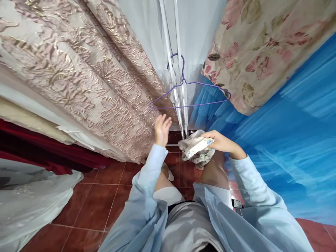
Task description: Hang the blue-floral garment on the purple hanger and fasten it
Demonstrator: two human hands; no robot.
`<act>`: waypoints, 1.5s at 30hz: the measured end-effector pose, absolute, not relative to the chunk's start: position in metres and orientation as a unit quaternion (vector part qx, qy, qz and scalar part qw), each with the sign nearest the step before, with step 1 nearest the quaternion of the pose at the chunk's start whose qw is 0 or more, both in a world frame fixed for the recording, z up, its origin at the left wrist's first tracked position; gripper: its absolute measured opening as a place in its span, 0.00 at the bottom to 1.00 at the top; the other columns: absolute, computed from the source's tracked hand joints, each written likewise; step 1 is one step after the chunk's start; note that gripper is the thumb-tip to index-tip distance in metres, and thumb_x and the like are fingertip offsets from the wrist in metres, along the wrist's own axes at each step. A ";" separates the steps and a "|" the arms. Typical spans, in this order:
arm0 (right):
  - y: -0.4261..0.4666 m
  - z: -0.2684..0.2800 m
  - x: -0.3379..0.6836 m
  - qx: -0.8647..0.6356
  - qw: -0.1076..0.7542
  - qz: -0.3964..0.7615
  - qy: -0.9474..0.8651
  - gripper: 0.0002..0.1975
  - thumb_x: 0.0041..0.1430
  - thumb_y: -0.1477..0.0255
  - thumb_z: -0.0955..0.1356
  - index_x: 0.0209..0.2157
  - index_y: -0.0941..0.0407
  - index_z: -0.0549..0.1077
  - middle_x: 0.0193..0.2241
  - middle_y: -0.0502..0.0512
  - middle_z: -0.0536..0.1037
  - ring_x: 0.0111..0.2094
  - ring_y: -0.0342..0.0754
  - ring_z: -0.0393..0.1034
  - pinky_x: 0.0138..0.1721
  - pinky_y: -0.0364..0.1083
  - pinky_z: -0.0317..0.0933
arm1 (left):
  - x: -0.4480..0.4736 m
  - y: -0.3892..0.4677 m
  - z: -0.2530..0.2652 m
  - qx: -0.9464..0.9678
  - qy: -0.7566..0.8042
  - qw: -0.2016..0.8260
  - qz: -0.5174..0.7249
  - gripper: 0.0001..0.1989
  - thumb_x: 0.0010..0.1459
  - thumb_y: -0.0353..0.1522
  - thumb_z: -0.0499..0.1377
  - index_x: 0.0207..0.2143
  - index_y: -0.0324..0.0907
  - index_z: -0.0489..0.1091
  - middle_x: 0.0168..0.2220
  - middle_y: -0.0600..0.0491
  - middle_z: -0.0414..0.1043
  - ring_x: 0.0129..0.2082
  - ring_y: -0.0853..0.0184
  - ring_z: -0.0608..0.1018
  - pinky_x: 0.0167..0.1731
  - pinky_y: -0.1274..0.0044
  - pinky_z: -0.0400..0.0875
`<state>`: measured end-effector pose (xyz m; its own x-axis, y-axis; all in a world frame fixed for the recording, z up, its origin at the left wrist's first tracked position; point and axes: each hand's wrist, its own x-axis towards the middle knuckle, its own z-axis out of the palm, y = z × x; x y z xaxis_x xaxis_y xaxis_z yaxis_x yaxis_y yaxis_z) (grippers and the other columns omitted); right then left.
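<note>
My right hand (214, 140) is closed on a bunched floral cloth (198, 150), pale with grey-green and blue flower prints, which hangs down in front of my legs. A whitish folded edge of it sticks out below my fingers. My left hand (162, 127) is raised with its fingers apart and nothing in it. Just above that hand, a purple hanger (189, 105) hangs bare by its hook from a white metal rack. The hanger's lower bar is close to my left fingertips, without visible contact.
White rack poles (178, 70) run down the middle. A pink embossed fabric (78, 70) hangs at the left, dark red cloth (47, 148) beyond it. On the right hang a floral fabric (262, 59) and blue tulle (283, 150). The floor has red tiles (97, 203).
</note>
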<state>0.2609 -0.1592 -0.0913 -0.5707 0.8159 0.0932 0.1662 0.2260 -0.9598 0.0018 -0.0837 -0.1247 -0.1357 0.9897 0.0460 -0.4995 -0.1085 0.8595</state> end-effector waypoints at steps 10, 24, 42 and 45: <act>-0.175 -0.064 0.281 -0.396 0.463 0.585 -0.535 0.12 0.44 0.64 0.72 0.23 0.54 0.67 0.18 0.49 0.68 0.18 0.42 0.55 0.20 0.43 0.46 | 0.025 -0.202 -0.177 0.692 0.330 0.590 0.254 0.20 0.58 0.36 0.64 0.53 0.44 0.71 0.51 0.46 0.76 0.48 0.60 0.79 0.51 0.69 0.72; -0.163 -0.047 0.285 -0.349 0.388 0.648 -0.555 0.10 0.38 0.72 0.70 0.24 0.55 0.64 0.20 0.47 0.67 0.20 0.41 0.56 0.21 0.42 0.46 | 0.079 -0.179 -0.175 0.670 0.293 0.584 0.352 0.36 0.53 0.39 0.70 0.63 0.48 0.64 0.63 0.45 0.67 0.62 0.55 0.70 0.65 0.63 0.61; -0.151 -0.073 0.339 -0.549 0.380 0.243 -0.704 0.22 0.65 0.54 0.66 0.25 0.56 0.69 0.19 0.47 0.63 0.23 0.42 0.55 0.24 0.43 0.48 | -0.010 -0.164 -0.185 0.686 0.429 0.536 0.239 0.27 0.50 0.48 0.68 0.41 0.34 0.77 0.37 0.49 0.78 0.37 0.63 0.75 0.40 0.74 0.70; -0.132 -0.075 0.341 -0.538 0.515 0.122 -0.656 0.19 0.66 0.56 0.65 0.27 0.55 0.67 0.22 0.49 0.65 0.26 0.44 0.59 0.28 0.44 0.53 | -0.010 -0.174 -0.156 0.693 0.400 0.535 0.270 0.25 0.53 0.49 0.65 0.36 0.34 0.75 0.32 0.52 0.72 0.32 0.68 0.70 0.33 0.78 0.65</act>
<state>0.3407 -0.1316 -0.0755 0.1093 0.8322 0.5436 0.5809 0.3903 -0.7143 -0.0101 -0.1739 -0.1565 0.5342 0.8437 -0.0540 0.2652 -0.1066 0.9583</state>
